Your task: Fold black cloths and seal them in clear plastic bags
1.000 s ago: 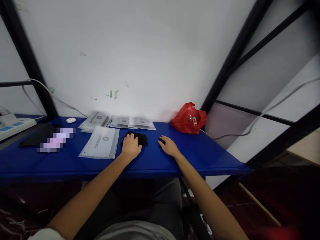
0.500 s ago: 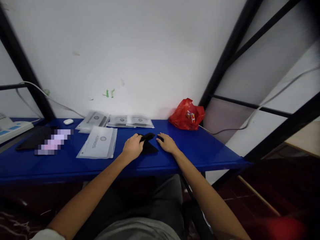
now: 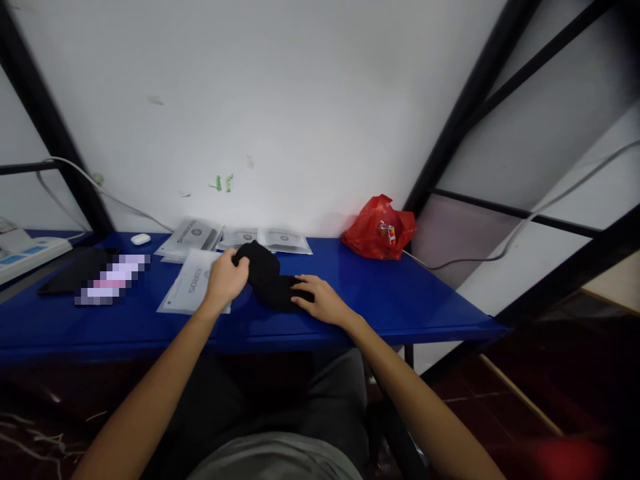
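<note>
While scanning from the left edge: white power strip (image 3: 30, 252) sat at far left, then a dark flat device (image 3: 65, 272) next to a blurred patch, small white mouse-like object (image 3: 141, 239) behind it near the wall. Blue table (image 3: 410, 300) carried all of it. Further right, a stack of grey printed pouches (image 3: 193, 235) lay against the wall, with one more pouch (image 3: 193, 288) flat nearer the front edge.

Left hand (image 3: 226, 279) was closed, pinching the raised upper end of the black cloth (image 3: 267, 280), lifted off the surface above that front pouch. Right hand (image 3: 320, 301) lay flat, fingers spread and extended, pressing the cloth's lower end onto the table. Cloth was mid-table, stretched between both hands, partly bunched; exact shape hard to tell against the dark fabric.

Judgement for doing this well: keep right palm firm as the anchor, pull with the left evenly so the fabric tensions without twisting, keep the lifted end clear of the pouch underneath so nothing gets dragged.

Further right, red plastic bag (image 3: 379, 228) sat by the wall, well apart from the hands, beside black frame bars (image 3: 460, 127) and a grey cable (image 3: 530, 223).
</note>
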Tool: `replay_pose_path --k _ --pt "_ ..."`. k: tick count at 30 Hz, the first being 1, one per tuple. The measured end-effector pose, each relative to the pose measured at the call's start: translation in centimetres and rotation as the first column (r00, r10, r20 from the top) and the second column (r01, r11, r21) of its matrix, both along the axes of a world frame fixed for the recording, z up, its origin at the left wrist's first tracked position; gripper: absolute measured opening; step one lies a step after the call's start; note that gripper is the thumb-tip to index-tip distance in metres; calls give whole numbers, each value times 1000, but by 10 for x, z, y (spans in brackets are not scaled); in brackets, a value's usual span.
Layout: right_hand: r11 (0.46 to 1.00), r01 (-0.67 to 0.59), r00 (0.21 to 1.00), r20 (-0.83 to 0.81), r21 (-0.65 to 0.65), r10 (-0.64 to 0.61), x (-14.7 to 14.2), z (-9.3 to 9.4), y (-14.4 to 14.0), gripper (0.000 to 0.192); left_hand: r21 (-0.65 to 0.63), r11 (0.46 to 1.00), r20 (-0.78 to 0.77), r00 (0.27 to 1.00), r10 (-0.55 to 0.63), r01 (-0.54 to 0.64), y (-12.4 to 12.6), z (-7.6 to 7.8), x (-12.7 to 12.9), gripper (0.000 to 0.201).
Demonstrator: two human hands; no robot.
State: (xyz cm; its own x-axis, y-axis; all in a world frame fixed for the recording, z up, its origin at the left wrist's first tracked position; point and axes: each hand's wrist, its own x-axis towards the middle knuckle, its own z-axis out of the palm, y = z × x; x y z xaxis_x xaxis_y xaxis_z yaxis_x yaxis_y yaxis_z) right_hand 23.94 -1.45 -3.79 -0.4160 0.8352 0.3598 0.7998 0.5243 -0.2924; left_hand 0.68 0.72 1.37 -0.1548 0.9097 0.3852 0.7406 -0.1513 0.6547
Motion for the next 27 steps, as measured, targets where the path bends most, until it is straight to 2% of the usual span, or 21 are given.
replay_pose_path --k 2,4,6,8,9,12,14,16,18,20,22,25,27 --pt "998 54 998 11 -31 -54 8 1 4 29 39 993 -85 990 111 -108 -4 -2 -11 27" --pt "995 84 996 23 -55 -83 14 1 7 29 97 991 -191 975 114 -97 -8 -7 -15 34" --pt "994 90 996 22 -62 -89 17 0 8 30 119 992 -323 946 -9 50 -12 -16 -8 35" --pt "995 89 996 -2 -50 -89 16 -3 8 32 72 976 -440 884 -155 207 -16 -25 6 33" --pt "995 90 996 -19 -40 -91 15 -5 7 33 37 969 -481 854 -197 244 -17 -29 14 34" --pt "994 104 993 -63 -22 -105 12 -10 6 32 -67 967 -558 794 -239 244 -19 -38 34 42" --pt "994 110 991 -70 -23 -112 11 -11 5 31 -110 969 -584 774 -245 224 -18 -39 41 38" --pt "993 115 991 -58 -25 -117 11 -12 5 31 -127 968 -585 772 -248 215 -16 -34 42 29" --pt "991 130 991 -38 -23 -131 13 -12 6 32 -121 973 -551 803 -229 195 -13 -24 37 26" --pt "988 154 988 -14 -21 -154 17 -11 6 33 -94 988 -484 862 -154 125 -11 -9 23 26" --pt "980 196 980 21 -28 -196 24 -9 7 34 -60 998 -412 911 -18 -7 -11 6 5 28" --pt "946 323 944 70 -6 -322 34 -1 8 38 36 983 -410 895 177 -178 -13 17 -20 31" --pt "924 380 921 73 49 -383 34 5 6 41 93 987 -464 871 162 -134 -15 14 -27 34"
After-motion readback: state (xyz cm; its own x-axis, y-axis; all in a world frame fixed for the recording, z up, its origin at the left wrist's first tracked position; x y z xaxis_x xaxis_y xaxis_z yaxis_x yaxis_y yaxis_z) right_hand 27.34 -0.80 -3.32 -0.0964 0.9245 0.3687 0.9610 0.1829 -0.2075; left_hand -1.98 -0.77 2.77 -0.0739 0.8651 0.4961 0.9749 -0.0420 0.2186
